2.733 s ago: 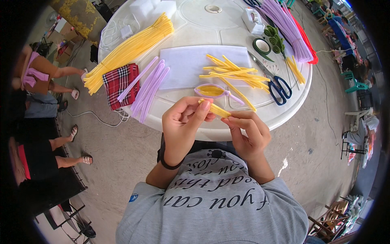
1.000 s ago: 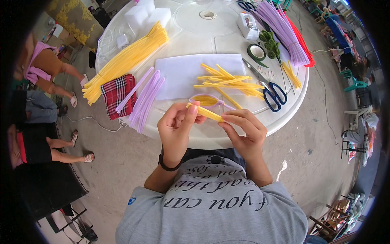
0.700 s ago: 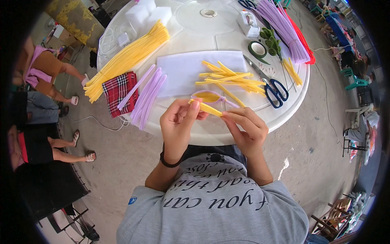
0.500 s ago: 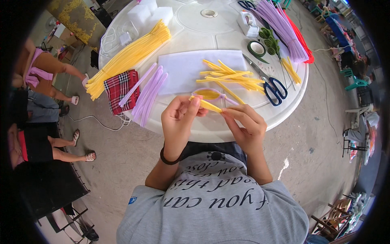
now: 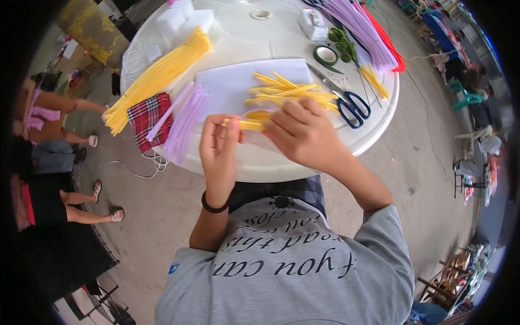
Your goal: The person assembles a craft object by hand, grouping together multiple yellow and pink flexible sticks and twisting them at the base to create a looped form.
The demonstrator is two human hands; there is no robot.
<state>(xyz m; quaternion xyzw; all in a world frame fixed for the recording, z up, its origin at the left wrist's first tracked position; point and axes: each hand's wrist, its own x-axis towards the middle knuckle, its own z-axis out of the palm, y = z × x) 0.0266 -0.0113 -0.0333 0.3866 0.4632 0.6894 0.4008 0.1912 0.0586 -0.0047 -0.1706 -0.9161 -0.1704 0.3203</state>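
A short piece of yellow pipe cleaner (image 5: 249,125) stretches between my hands above the table's near edge. My left hand (image 5: 218,142) pinches one end between thumb and fingers. My right hand (image 5: 301,132), turned with its back up, closes on the other end, and its fingertips are hidden. A lilac-edged loop with yellow inside (image 5: 257,114) shows just behind the piece, partly covered by my right hand. Farther on, cut yellow pipe cleaners (image 5: 287,89) lie piled on a white sheet (image 5: 219,79). Blue-handled scissors (image 5: 354,109) rest to the right of the pile.
Lilac pipe cleaners (image 5: 187,122) and a red plaid cloth (image 5: 148,122) lie left, beside a long yellow bundle (image 5: 160,80). White foam blocks (image 5: 181,20), green tape (image 5: 325,54), a tape dispenser (image 5: 313,25) and a lilac bundle (image 5: 364,33) are farther back. People stand at left.
My right hand has turned over and moved up and inward over the yellow piece, covering part of the loop. The whole view has shifted slightly, so the table appears farther left.
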